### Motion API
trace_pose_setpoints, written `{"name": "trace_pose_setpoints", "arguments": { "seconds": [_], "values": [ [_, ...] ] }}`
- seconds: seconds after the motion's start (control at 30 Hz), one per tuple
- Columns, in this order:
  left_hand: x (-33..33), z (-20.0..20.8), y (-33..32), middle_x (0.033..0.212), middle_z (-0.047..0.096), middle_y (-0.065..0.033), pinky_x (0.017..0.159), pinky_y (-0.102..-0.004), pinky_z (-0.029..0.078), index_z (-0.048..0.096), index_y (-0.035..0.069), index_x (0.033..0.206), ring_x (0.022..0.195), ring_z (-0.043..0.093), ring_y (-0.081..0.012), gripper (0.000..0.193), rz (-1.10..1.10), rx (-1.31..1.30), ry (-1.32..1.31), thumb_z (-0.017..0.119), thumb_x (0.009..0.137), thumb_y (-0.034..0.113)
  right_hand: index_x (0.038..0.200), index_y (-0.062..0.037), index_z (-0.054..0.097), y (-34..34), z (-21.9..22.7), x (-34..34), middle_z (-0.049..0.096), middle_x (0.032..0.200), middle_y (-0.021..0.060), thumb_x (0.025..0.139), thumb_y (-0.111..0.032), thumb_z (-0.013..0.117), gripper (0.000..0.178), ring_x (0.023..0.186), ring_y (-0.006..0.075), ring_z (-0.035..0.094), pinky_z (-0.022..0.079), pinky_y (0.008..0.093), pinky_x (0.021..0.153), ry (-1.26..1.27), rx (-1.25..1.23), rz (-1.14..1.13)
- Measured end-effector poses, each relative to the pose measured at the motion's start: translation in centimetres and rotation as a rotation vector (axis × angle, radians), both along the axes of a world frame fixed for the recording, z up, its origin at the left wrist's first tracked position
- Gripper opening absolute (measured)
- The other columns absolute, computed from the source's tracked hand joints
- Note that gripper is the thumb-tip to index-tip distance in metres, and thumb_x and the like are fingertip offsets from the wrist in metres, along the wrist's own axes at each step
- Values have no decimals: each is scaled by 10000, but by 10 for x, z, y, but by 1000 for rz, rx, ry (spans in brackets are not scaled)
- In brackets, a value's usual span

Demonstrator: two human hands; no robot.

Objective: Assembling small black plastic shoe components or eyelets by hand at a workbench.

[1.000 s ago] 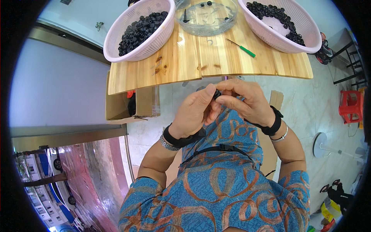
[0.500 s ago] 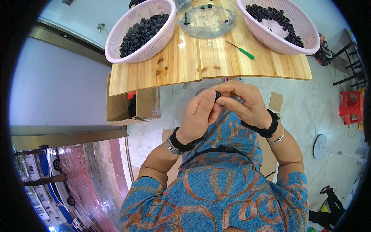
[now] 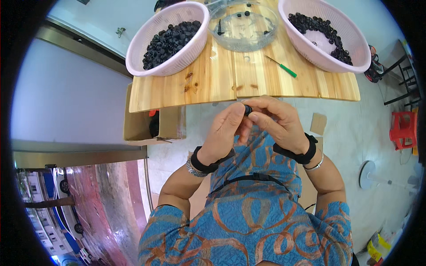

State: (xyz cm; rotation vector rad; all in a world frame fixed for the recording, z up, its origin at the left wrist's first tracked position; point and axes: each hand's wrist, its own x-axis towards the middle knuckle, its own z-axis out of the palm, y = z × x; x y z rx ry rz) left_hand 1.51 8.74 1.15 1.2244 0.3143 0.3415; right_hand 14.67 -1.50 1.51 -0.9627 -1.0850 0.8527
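Between my two hands, just short of the table's front edge, is a small round black part (image 3: 247,110). My left hand (image 3: 226,129) pinches it from the left with thumb and fingers. From the other side my right hand (image 3: 277,122) grips the same part between thumb and forefinger. Most of the part is covered by my fingertips, so its exact kind does not show. On the table beyond, a pink basket (image 3: 195,46) at the left is heaped with small black parts (image 3: 171,43). Another pink basket (image 3: 306,53) at the right holds black ring-like pieces (image 3: 326,30).
The wooden table (image 3: 213,84) bears a green-handled pick (image 3: 286,69) and a clear round tray (image 3: 244,44) with a few black bits. Below its left end stands an open cardboard box (image 3: 171,126). A red stool (image 3: 403,129) and a white fan (image 3: 367,175) are at the right.
The whole view has shifted slightly, with the table and baskets now a little lower and further right. Both hands keep their pinch on the black part, which seems slightly turned.
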Motion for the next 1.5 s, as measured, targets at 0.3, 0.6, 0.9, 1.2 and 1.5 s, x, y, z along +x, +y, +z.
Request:
{"name": "trace_pose_setpoints", "arguments": {
  "seconds": [0.3,0.6,0.9,1.2,1.5],
  "values": [
    [-19,116,114,769,564,-21,540,-194,409,576,13,937,631,487,-54,169,430,1012,223,559,865,166,1059,7,568,-4,8,26,538,775,26,824,-66,609,249,635,77,496,414,207,580,-181,-70,-172],
    [57,173,226,935,638,-112,711,-320,478,583,13,1036,794,613,-202,292,212,1749,521,600,810,196,972,-21,595,-4,7,50,546,703,75,785,-83,642,204,581,150,509,409,247,536,-380,-84,-216],
    [255,108,318,869,654,-122,729,-351,474,670,55,868,825,616,-262,214,-378,2009,925,633,712,197,962,-52,601,2,9,71,558,674,67,765,-146,665,227,594,224,557,427,299,516,-559,-71,-132],
    [282,50,335,757,660,-146,662,-369,502,686,21,794,722,647,-262,150,-494,2127,1118,590,698,86,940,-61,598,-10,-2,91,544,649,66,740,-136,683,230,563,221,543,417,306,491,-561,-128,-138],
    [279,73,320,689,648,-128,567,-324,495,676,19,776,602,630,-217,186,-321,1852,1086,580,695,156,924,-65,604,-12,-5,99,534,645,66,738,-142,678,214,564,230,538,413,313,493,-591,-95,-173]
  ]
}}
